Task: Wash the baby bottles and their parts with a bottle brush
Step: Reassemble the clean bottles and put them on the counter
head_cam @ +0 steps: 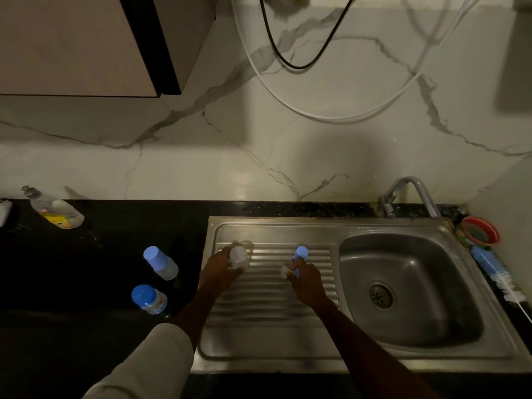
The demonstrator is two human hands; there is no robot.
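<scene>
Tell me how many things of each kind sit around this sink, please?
Baby bottles: 3, two capped on the counter, one open in the left hand
Blue cap, in the right hand: 1
Bottle brush: 1
Dish soap bottle: 1
Red bowl: 1
Total: 7

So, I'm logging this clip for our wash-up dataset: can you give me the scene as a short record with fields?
left hand: grips a clear bottle on the drainboard
right hand: holds a blue cap and small clear part
counter: two capped bottles; dish soap bottle
bottle brush: lying right of the sink basin
tap: no water visible
</scene>
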